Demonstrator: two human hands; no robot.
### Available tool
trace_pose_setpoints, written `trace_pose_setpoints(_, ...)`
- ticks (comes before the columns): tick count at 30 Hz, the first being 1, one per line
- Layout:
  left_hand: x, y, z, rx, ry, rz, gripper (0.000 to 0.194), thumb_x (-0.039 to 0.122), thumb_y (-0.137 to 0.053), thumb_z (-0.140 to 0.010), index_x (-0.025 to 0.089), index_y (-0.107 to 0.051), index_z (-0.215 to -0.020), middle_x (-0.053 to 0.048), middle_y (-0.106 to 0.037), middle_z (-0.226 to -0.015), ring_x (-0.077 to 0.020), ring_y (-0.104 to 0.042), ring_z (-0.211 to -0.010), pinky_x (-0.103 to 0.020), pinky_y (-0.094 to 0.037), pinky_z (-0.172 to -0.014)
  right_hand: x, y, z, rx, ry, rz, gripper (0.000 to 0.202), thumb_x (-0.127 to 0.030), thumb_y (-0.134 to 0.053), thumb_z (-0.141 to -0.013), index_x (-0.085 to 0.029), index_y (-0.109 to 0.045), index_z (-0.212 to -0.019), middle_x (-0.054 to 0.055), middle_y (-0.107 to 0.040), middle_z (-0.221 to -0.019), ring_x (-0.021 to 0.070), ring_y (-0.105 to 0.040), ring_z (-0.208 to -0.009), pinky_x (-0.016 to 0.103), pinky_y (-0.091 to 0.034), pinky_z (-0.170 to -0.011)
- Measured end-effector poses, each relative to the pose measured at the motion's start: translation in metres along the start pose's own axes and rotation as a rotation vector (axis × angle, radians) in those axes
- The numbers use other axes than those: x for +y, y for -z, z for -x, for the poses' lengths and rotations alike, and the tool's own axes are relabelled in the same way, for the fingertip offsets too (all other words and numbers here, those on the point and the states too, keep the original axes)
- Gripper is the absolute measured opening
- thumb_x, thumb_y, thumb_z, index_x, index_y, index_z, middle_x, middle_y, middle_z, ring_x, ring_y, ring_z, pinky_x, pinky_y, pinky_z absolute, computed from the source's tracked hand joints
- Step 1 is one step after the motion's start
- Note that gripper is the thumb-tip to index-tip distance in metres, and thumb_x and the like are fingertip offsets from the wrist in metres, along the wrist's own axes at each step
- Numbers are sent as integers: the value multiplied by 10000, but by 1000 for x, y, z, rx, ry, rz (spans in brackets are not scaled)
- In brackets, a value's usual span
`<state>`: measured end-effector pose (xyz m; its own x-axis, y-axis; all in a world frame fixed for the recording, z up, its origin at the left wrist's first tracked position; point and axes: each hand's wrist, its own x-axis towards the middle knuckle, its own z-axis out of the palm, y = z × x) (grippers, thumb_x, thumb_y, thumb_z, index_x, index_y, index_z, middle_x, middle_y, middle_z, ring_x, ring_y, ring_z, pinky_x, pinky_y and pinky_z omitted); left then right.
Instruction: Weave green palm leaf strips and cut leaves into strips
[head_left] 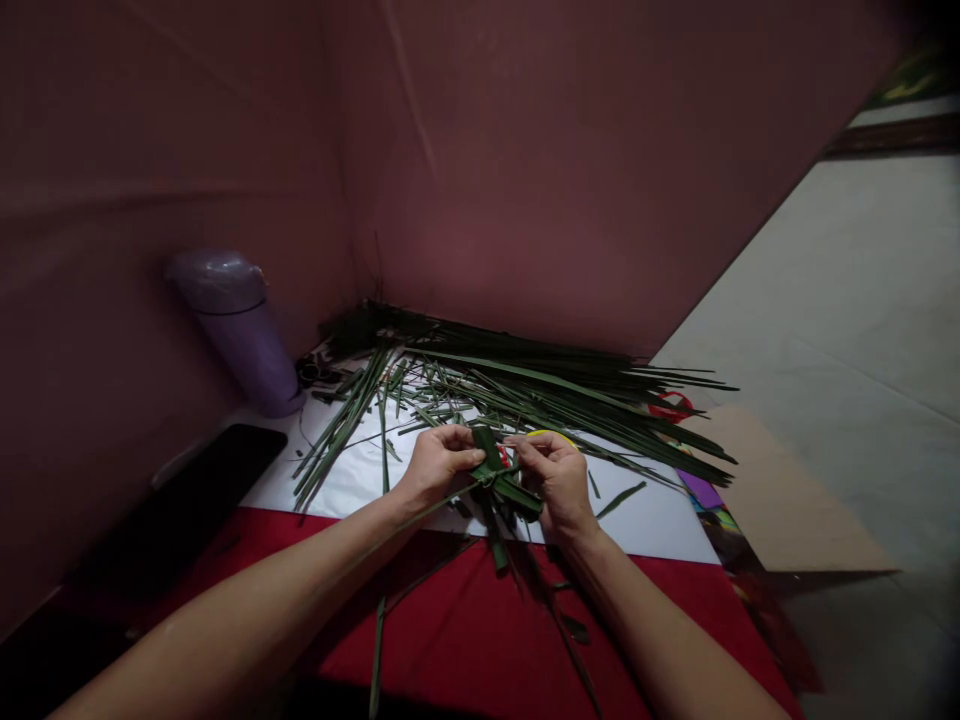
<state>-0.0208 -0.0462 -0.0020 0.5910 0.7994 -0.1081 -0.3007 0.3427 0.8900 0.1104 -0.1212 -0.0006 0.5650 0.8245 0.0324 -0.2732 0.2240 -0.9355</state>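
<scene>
Between my two hands is a folded piece of green leaf strips (489, 468), crossed at the middle with several ends sticking out. My left hand (441, 462) is closed, pinching the piece's upper left part between thumb and fingers. On the other side my right hand (553, 474) is closed too, its thumb and fingertips together at the piece's right side; whatever fine strip they pinch is too small to make out. Something red and white shows just behind the piece, partly hidden. A yellow round edge (553, 437) peeks out behind my right hand.
Long green leaves (570, 385) lie piled along the wall, with short cut strips (431, 385) scattered over the white sheet (345, 480). At the left stands a purple bottle (244, 335) near a dark flat object (202, 490). Red cloth (435, 640) lies in front; brown cardboard (795, 490) is at right.
</scene>
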Motion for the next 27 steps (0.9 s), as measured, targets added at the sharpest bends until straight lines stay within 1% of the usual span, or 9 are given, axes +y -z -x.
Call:
trace_pose_setpoints(2, -1, 0, 0, -3, 8, -2, 270, 170, -775, -449, 103, -614, -656, -25, -633, -597, -128, -569, -513, -239, -420, -509, -4, 2, -2, 25, 24, -17, 189, -272, -741, -615, -164, -607, -694, 27, -680, -727, 117, -575, -574, 244, -452, -537)
trace_pose_setpoints(4, -2, -1, 1, -10, 26, 0, 269, 169, -773, -450, 103, -613, -657, -27, -635, -602, -130, -571, -514, -241, -423, -509, -7, 5, -4, 31, 84, 3, 198, -286, -729, -637, -172, -576, -691, 35, -689, -757, 128, -592, -598, 256, -463, -557)
trace_pose_setpoints(9, -2, -1, 2, -5, 22, 16, 264, 163, -774, -443, 107, -606, -638, -21, -631, -586, -136, -571, -508, -251, -431, -511, -10, 6, 0, -35, 245, 265, 160, -301, -686, -695, -187, -579, -732, 17, -665, -692, 150, -609, -645, 281, -475, -626)
trace_pose_setpoints(12, -2, -1, 1, 4, 16, 16, 259, 159, -775, -442, 109, -607, -634, -17, -629, -583, -134, -572, -507, -254, -435, -521, -10, 5, 3, -39, 311, 347, 137, -301, -674, -707, -191, -596, -731, 31, -667, -752, 162, -616, -704, 298, -479, -676)
trace_pose_setpoints(15, -2, 0, 1, -2, 16, 19, 258, 159, -774, -444, 110, -609, -636, -16, -629, -582, -134, -574, -509, -254, -436, -523, -10, 3, 4, -56, 276, 340, 143, -316, -665, -714, -189, -603, -737, 50, -682, -796, 176, -624, -732, 308, -486, -679)
trace_pose_setpoints(17, -2, 0, 1, -9, 21, 26, 263, 158, -772, -444, 110, -608, -643, -16, -632, -588, -134, -574, -509, -254, -438, -519, -10, 3, 3, -64, 235, 329, 157, -326, -665, -712, -188, -593, -733, 50, -686, -767, 173, -623, -696, 302, -487, -648)
trace_pose_setpoints(20, -2, -1, 1, -4, 25, 24, 259, 155, -769, -447, 109, -604, -641, -16, -632, -582, -132, -571, -501, -251, -438, -509, -7, 4, 0, -45, 227, 298, 178, -342, -662, -714, -190, -581, -758, 34, -673, -730, 159, -615, -668, 285, -479, -630)
trace_pose_setpoints(24, -2, -1, 1, -2, 17, 9, 248, 153, -764, -457, 107, -606, -642, -18, -633, -580, -129, -572, -498, -247, -440, -507, -1, 9, -7, 11, 280, 382, 186, -373, -632, -738, -193, -608, -778, -6, -611, -667, 132, -563, -612, 260, -449, -599)
trace_pose_setpoints(27, -1, -2, 2, -3, 17, 0, 243, 149, -761, -464, 104, -611, -649, -21, -635, -589, -126, -573, -505, -243, -440, -510, 1, 13, -10, 7, 355, 497, 183, -368, -604, -763, -187, -630, -749, 0, -595, -676, 134, -539, -618, 261, -432, -600)
